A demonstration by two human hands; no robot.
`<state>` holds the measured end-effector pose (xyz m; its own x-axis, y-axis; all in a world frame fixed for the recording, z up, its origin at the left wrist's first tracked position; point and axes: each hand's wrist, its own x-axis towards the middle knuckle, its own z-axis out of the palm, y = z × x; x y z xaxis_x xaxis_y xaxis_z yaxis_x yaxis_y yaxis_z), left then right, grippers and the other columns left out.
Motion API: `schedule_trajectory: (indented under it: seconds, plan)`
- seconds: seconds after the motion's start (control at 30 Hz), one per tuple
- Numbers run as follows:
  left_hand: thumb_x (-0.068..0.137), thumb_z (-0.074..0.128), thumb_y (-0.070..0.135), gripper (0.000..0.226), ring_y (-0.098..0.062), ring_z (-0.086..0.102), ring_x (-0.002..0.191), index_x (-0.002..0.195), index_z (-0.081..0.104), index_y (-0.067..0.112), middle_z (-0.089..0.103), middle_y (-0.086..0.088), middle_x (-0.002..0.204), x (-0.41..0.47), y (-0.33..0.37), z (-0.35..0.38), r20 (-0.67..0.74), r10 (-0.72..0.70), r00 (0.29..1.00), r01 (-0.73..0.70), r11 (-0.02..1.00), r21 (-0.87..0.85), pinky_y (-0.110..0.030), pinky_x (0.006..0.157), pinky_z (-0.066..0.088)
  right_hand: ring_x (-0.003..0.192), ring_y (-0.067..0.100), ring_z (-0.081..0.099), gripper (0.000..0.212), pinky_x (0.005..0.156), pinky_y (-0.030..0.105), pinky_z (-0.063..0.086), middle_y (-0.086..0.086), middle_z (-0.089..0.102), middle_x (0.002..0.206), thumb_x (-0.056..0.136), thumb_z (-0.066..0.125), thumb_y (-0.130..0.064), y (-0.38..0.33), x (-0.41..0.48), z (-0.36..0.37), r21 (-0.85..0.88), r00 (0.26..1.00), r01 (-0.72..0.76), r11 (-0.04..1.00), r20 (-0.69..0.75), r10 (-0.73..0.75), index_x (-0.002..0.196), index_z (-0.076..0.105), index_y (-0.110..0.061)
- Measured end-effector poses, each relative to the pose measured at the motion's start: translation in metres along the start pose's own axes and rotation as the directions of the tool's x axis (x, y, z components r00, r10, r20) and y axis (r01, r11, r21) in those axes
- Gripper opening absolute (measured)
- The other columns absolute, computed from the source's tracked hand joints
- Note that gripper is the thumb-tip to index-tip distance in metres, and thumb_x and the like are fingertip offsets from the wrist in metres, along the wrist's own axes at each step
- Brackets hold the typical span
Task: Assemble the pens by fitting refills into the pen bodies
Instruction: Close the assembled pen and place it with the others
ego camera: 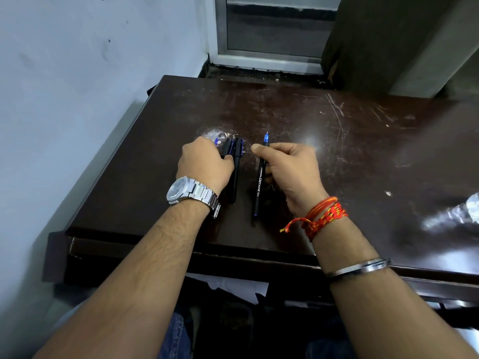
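My right hand (289,172) grips a black pen (260,186) with white lettering. The pen points away from me, its blue tip uncovered and its tail down near the table. My left hand (204,163) rests over a small group of black pens (234,161) with blue trim lying on the dark table (363,151). Its thumb presses one of them and its fingers curl over their far ends. A blue tip shows just past the knuckles. Whether the left hand lifts any pen cannot be told.
A pale wall runs along the table's left side. Behind the table are a metal-framed door or window and a dark curtain. A crumpled clear wrapper (464,208) lies at the right edge. The table's front edge is close to my lap.
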<state>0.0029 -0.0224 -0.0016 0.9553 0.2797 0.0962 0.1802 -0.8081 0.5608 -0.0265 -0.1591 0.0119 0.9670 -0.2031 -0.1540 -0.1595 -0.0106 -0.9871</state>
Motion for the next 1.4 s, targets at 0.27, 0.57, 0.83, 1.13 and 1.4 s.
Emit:
schedule_trajectory:
  seconds: [0.27,0.57,0.83,1.13,1.4]
  plan:
    - [0.078,0.067,0.026,0.022,-0.025,0.065,0.069,0.075,0.073,0.005,0.07,-0.008,0.073,0.0,0.002,0.0,-0.061,0.014,0.998,-0.018,0.998,-0.068,-0.025,0.058,0.043,0.048,0.01,0.057,0.022,0.042,0.021,0.047,-0.01,0.056,0.044,0.08,0.08,-0.024,0.008,0.005,0.001,-0.08,0.999,0.014,0.997,0.04,-0.01,0.061,0.072,-0.017]
    - [0.072,0.082,0.024,0.035,-0.003,0.039,0.03,0.042,0.064,0.02,0.052,0.009,0.045,-0.012,0.02,-0.003,0.211,-0.148,0.966,0.258,0.5,-0.827,-0.013,0.032,0.027,0.053,0.009,0.058,0.022,0.046,0.024,0.048,0.003,0.066,0.067,0.072,0.087,-0.021,0.012,0.005,0.001,-0.201,0.979,0.107,0.974,0.195,-0.068,0.088,0.075,-0.012]
    - [0.078,0.078,0.018,0.048,-0.002,0.038,0.026,0.033,0.059,0.02,0.045,0.012,0.037,-0.017,0.024,-0.008,0.364,-0.085,0.927,0.367,0.404,-0.838,-0.008,0.032,0.026,0.052,0.007,0.056,0.017,0.045,0.023,0.047,-0.006,0.062,0.058,0.072,0.087,-0.021,0.012,0.004,0.0,-0.128,0.972,0.145,0.981,0.202,-0.117,0.083,0.075,-0.015]
    - [0.07,0.079,0.023,0.017,-0.003,0.032,0.032,0.055,0.071,0.022,0.048,0.003,0.056,-0.023,0.026,-0.009,0.402,-0.049,0.914,0.377,0.466,-0.801,-0.01,0.034,0.022,0.056,0.014,0.061,0.07,0.059,0.034,0.057,0.004,0.067,0.068,0.072,0.085,-0.017,0.01,0.005,-0.004,-0.14,0.962,0.269,0.953,0.084,-0.259,0.132,0.051,-0.029]
    - [0.067,0.066,0.024,0.009,-0.013,0.044,0.047,0.058,0.065,0.026,0.055,-0.005,0.063,-0.028,0.031,-0.012,0.364,0.029,0.931,0.314,0.449,-0.837,-0.021,0.043,0.028,0.063,0.014,0.059,0.055,0.069,0.028,0.056,0.0,0.059,0.071,0.078,0.078,-0.012,0.004,0.001,-0.007,-0.27,0.867,0.497,0.825,0.118,-0.484,0.126,0.061,-0.034]
